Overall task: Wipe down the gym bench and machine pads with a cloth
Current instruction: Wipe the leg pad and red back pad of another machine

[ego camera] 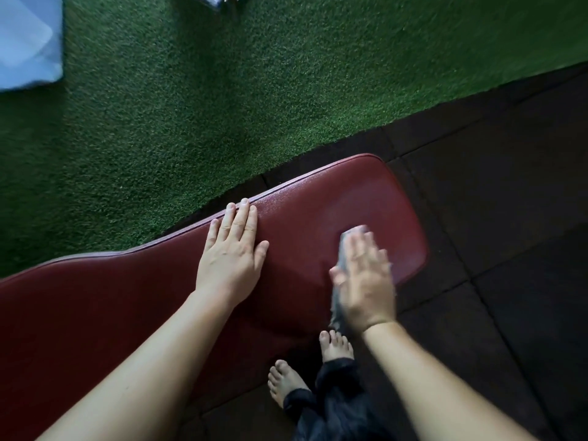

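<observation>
Bench pad (302,218): smooth dark-red vinyl, faint sheen. Cloth (339,300): grey fabric. Turf (222,90): rough green.

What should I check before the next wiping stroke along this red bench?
1. Is the cloth pressed under the right hand on the bench pad? Ok.
2. Is the left hand flat on the pad as a brace? Ok.
3. Is the stroke path toward the long end free? Not ok, the left hand rests there.
4. Is the pad's rounded end clean? Cannot tell, motion blur.
</observation>
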The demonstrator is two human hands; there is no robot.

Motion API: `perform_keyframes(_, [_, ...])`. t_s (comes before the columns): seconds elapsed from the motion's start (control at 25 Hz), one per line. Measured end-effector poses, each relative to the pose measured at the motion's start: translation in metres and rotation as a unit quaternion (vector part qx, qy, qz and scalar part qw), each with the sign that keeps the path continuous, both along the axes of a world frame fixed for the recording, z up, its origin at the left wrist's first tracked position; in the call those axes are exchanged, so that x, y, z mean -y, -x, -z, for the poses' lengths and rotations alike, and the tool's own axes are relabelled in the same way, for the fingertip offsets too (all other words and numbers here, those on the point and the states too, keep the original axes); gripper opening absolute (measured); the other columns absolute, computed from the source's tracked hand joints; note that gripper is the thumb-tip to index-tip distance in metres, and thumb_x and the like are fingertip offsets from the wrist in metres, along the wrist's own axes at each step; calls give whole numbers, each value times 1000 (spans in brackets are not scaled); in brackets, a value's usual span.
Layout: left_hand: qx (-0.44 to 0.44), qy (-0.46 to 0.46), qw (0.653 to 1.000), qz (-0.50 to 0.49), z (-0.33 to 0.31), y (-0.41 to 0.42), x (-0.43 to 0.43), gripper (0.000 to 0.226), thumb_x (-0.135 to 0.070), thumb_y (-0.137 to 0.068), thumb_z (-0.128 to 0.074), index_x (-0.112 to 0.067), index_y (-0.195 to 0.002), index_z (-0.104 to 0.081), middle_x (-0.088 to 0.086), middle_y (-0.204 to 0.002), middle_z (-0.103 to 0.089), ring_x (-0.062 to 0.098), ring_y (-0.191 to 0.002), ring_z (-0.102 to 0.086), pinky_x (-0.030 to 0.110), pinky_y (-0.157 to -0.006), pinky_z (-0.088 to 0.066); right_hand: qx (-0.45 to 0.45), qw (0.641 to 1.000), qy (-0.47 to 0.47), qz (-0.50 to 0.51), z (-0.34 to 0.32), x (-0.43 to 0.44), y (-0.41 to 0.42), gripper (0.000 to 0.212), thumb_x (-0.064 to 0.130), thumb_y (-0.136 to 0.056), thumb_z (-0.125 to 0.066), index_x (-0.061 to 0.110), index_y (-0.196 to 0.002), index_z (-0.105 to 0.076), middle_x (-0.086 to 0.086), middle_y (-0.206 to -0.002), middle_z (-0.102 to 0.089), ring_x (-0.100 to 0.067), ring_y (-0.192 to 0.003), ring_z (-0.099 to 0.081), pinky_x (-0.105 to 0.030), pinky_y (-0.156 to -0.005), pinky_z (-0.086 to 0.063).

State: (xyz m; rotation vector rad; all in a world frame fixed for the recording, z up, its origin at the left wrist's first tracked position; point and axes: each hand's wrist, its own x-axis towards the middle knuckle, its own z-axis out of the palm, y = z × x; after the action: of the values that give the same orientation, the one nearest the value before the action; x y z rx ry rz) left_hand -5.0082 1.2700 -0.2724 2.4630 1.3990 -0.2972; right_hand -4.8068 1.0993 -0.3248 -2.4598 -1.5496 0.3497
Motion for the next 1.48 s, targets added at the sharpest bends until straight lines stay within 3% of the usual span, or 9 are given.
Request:
perform_keyframes(0.2, [7, 8, 1000, -6, -3, -3, 0, 71, -49, -107, -30, -22, -166, -1, -8, -172, 13, 13, -158, 16, 38, -128, 9, 2, 985, 48, 166, -13, -31, -32, 80, 55, -100, -27, 4, -161, -25, -15, -170, -18, -32, -158, -17, -57, -124, -21])
perform_keyframes(0.4, [22, -21, 1000, 8, 5, 5, 2, 74, -54, -102, -21, -20, -166, -11, -4, -174, 2, 15, -160, 6, 40, -129, 2, 12, 986, -2, -166, -18, 0, 84, 77, 49, -97, -42, 10, -162, -27, -11, -170, -21, -28, -158, -17, -49, -123, -17])
perform_keyframes(0.6, [29, -13, 999, 36, 6, 13, -1, 70, -53, -105, -24, -20, -166, -9, -3, -174, 2, 16, -160, 9, 39, -130, 2, -15, 992, 52, 118, -10, -25, -9, 77, 53, -101, -23, 6, -162, -22, -13, -171, -14, -30, -158, -14, -56, -125, -18])
perform_keyframes(0.68, [40, -5, 998, 50, 6, 18, -3, 69, -49, -107, -30, -19, -166, -12, -1, -174, -2, 18, -160, 7, 39, -130, 1, 5, 988, 42, 149, -18, -34, 16, 78, 52, -100, -24, 5, -162, -22, -15, -171, -15, -31, -158, -14, -57, -124, -19])
perform_keyframes(0.84, [57, -28, 993, 96, 6, 32, -10, 67, -50, -104, -27, -18, -163, -26, 2, -173, -16, 23, -160, -6, 44, -129, -11, -15, 990, 17, -137, -33, -16, 151, 74, 47, -100, -39, 9, -162, -25, -13, -171, -14, -29, -159, -9, -50, -127, -10])
perform_keyframes(0.92, [53, -30, 994, 90, 4, 44, -16, 67, -51, -103, -27, -21, -163, -28, 1, -173, -16, 23, -160, -7, 47, -129, -11, 18, 982, -10, -185, -24, -11, 133, 72, 46, -100, -40, 13, -162, -26, -9, -171, -17, -27, -159, -13, -50, -124, -16])
perform_keyframes(1.12, [44, -35, 998, 30, 0, 84, -31, 65, -47, -105, -38, -25, -164, -24, -4, -173, -14, 17, -160, -5, 48, -129, -7, -15, 987, 56, 148, -23, -33, 28, 74, 50, -103, -22, 7, -163, -16, -12, -172, -10, -27, -159, -8, -56, -125, -17])
perform_keyframes(1.36, [39, -35, 998, 37, -2, 99, -36, 67, -55, -101, -24, -31, -163, -24, -3, -172, -19, 19, -159, -12, 50, -128, -14, 13, 979, 2, -205, -32, -51, 137, 69, 45, -101, -35, 12, -162, -28, -9, -171, -19, -26, -159, -15, -51, -124, -21])
perform_keyframes(1.48, [38, -37, 998, 37, -2, 108, -34, 67, -55, -102, -24, -30, -164, -22, -4, -172, -19, 18, -160, -12, 50, -129, -12, 14, 998, 34, -49, -25, -87, 59, 72, 45, -101, -25, 9, -163, -21, -12, -171, -14, -29, -159, -11, -55, -124, -22])
